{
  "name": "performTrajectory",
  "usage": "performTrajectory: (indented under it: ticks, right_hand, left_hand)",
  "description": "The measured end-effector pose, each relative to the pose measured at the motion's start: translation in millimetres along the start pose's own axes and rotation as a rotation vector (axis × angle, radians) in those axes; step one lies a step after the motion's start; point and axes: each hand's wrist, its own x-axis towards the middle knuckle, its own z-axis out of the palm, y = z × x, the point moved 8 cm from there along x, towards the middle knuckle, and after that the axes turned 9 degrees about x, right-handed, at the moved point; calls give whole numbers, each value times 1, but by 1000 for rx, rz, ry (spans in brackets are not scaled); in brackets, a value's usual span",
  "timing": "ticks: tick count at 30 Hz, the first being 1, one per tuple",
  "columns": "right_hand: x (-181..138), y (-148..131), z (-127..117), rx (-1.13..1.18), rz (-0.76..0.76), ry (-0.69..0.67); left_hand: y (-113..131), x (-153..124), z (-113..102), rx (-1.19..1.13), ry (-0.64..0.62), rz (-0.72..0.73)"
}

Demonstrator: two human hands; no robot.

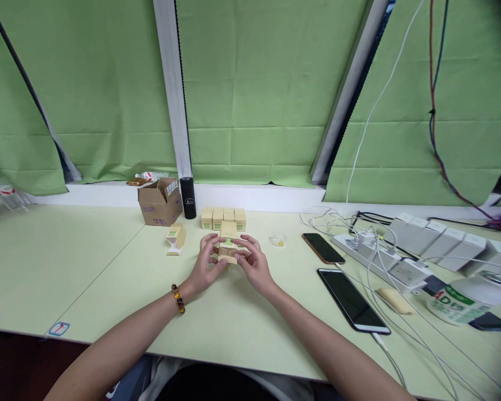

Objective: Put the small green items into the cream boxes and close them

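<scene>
A small tan paper box (227, 252) with a green label is held between both my hands above the table. The end facing me is open, with a flap folded out. My left hand (205, 263) closes on its left side, thumb at the flap. From the right, my right hand (254, 264) grips it with thumb and fingers. Just behind stands a row of several similar tan boxes (217, 218). To the left lies another tan box (176, 236) with its flap open. The inside of the held box is hard to make out.
A brown carton (160, 203) and a black bottle (187, 197) stand at the back. A small clear dish (278, 240) sits right of my hands. Further right are two phones (353, 301), a power strip (379, 262) with loose cables, and a plastic jar (467, 298).
</scene>
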Motion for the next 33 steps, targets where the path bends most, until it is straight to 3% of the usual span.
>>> performTrajectory:
  ticks: [8,28,33]
  right_hand:
    - [-2,-3,5,-9,-9,-52]
    - [-5,-4,8,46,-29,-62]
    - [-4,-5,7,29,-28,-35]
  left_hand:
    - [-16,3,-3,-106,92,-50]
    - [-12,4,-7,-35,157,-36]
    - [-8,2,-6,-7,121,0]
